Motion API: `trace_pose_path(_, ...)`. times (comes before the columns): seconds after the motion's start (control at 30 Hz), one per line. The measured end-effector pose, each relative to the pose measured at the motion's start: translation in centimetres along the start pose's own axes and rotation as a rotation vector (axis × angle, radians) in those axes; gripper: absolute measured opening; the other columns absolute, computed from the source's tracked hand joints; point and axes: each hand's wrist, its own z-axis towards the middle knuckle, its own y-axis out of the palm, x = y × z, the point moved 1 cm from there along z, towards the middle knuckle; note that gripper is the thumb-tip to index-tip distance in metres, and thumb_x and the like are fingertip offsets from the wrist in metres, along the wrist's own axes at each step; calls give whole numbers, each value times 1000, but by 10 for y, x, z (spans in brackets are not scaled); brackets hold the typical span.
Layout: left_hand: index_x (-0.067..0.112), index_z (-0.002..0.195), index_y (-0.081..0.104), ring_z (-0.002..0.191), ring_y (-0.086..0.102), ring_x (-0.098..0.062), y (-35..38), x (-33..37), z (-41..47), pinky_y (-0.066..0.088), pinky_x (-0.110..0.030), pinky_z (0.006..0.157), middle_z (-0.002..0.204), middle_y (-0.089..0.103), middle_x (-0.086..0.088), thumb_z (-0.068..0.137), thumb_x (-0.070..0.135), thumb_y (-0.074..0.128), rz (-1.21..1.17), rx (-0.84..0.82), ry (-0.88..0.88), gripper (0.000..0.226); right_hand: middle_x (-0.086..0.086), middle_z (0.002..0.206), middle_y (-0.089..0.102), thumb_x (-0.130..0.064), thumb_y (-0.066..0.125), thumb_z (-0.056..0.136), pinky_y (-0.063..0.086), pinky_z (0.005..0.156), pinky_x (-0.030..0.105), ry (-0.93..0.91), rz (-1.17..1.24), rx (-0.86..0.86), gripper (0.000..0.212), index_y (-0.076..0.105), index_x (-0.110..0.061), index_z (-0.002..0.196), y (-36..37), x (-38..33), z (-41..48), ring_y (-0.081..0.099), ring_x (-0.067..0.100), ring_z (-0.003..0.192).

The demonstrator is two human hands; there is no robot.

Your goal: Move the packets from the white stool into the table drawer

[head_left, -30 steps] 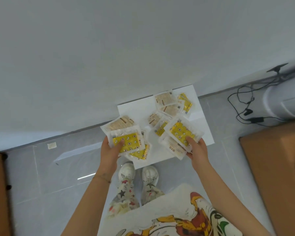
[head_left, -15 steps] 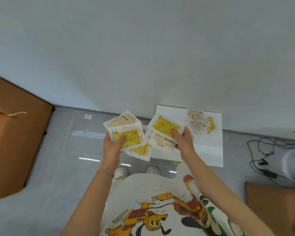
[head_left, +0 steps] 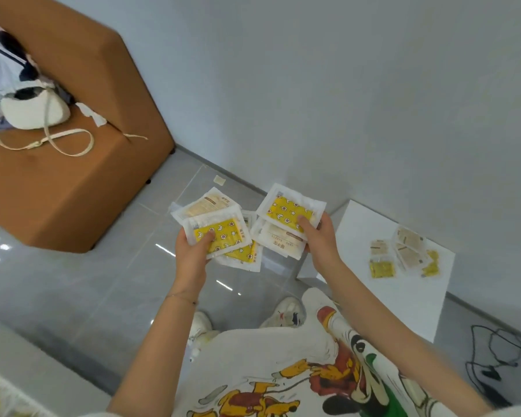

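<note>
Now the view has swung left since a second ago: the white stool (head_left: 403, 296), then directly ahead of the hands, sits off to the right, and a brown upholstered seat (head_left: 73, 182) has come into sight at upper left. Both bundles have travelled with the hands, clear of the stool and over the grey floor (head_left: 88, 281). That suggests the carry toward the drawer has begun, though no drawer shows yet.

The left hand (head_left: 193, 254) is closed on a fanned stack of packets (head_left: 217, 233), thumb pressed on the yellow one on top, palm underneath. The right hand (head_left: 318, 239) grips a second stack (head_left: 286, 218) the same way, thumb across a yellow packet, fingers below. Both forearms reach forward at about the same height, wrists level, the two bundles just beside each other.

Several smaller packets (head_left: 403, 254) lie near the stool's far right corner, so at least one more trip looks necessary.
</note>
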Motion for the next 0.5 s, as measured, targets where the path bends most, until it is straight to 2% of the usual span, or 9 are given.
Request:
trace_pose_path(0.1,14,129,53,100,70,-25,-46,10,-2,60,-39,76,117,68,-7,90,3,62,-34,32,8,42,-3,110,67,-22,62,92,59,79,42,-15,-25,-5,23,53,-31,111,42,3,-19,68,16,95)
trace_pose_path(0.27,14,130,52,98,70,-21,-131,32,-10,60,-31,67,116,68,-5,90,3,63,-114,119,35,43,-7,103,65,-21,59,94,56,64,29,-24,-42,-77,26,50,-26,118,121,6,-58,67,10,88)
trace_pose_path(0.5,14,130,52,93,70,-17,-244,63,-19,59,-28,64,116,67,-5,91,4,62,-202,239,75,42,-1,112,65,-20,59,94,58,69,35,-26,-55,-176,30,49,-23,122,238,17,-111,68,15,92)
